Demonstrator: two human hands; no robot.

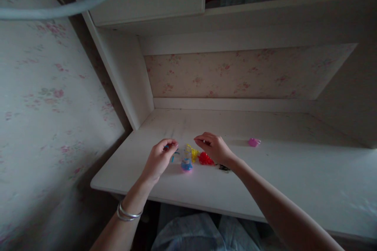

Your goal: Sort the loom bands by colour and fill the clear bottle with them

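Observation:
My left hand (159,159) hovers over the white desk (265,180), its fingers pinched on a small blue piece (173,152). My right hand (213,147) is curled beside it, fingertips pressed together; what they hold, if anything, is too small to make out. Between and below the hands lie a small clear container with a blue base (186,161), a yellow clump (194,153) and a red clump (205,159). A dark small item (224,168) lies under my right wrist. Bangles circle my left wrist (128,213).
A pink small object (253,142) lies alone on the desk to the right. Floral wallpaper covers the left wall and the back of the desk alcove. A white cabinet and shelf (147,4) hang overhead. The desk's front edge runs above my lap.

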